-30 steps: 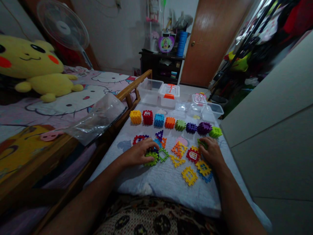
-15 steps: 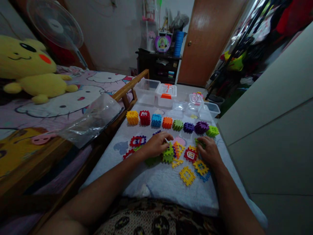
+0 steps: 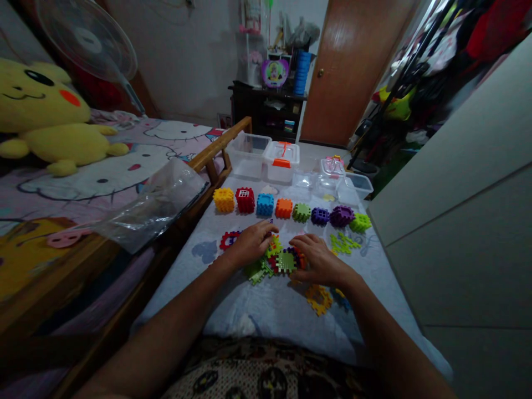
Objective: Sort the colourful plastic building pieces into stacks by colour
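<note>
Interlocking plastic blocks point(image 3: 277, 261) sit cupped under the left hand point(image 3: 251, 243) and right hand point(image 3: 319, 259), cubes point(image 3: 284, 208) lined up beyond.

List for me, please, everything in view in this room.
interlocking plastic cubes: 8, yellow, red, blue, orange, green, two purple, lime, in a row on the pale quilted cover
loose block pieces: a small cluster, lime green, right of the hands
square block piece: 1, yellow, nearest the camera
storage boxes: 3, transparent, beyond the cubes
plastic bag: 1, transparent, over the bed rail
plush Pikachu: 1, yellow, on the bed
electric fan: 1, white, far left
door: 1, brown wood, back right
left hand: 1, on the central blocks
right hand: 1, on the central blocks
</note>
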Available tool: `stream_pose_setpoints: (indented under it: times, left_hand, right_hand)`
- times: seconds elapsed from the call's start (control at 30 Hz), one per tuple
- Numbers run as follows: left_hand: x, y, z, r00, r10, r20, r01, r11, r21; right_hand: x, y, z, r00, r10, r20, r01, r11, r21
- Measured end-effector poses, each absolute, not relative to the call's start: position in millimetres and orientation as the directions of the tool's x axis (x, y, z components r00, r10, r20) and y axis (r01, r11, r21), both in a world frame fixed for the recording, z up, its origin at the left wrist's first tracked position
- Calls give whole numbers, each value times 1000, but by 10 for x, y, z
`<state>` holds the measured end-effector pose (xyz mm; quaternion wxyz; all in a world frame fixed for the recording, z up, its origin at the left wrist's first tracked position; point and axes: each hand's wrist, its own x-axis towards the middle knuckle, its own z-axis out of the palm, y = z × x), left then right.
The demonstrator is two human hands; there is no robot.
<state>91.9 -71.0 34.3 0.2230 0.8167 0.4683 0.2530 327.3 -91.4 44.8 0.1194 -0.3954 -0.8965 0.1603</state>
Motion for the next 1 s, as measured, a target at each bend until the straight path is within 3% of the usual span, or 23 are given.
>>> stream_pose_setpoints:
  times: [0.2,0.47,0.73,0.9,1.0]
  left_hand:
    - [797,-785,312,436,875,212,661,-471,584]
    - [791,-894,205,516,843,150,712,-520,471]
    - [825,-963,277,464,862,205,744,-505,437]
    - [678,-1243,444,522,853,28,794,-498,349]
    - [649,-1378,447,528,848,-37,819,-497,285]
  right_hand:
    - [3150,-924,323,-654,752,81,681,632,-371]
    - [3332,-900,320,-530,839,124,720,523,-457]
    - [3544,-844,215,-418,895,155,697,425,-578]
    - [3608,-810,219,-311,941,136,653,315,-689]
    - [3607,-791,199,-291,945,151,651,311,-692]
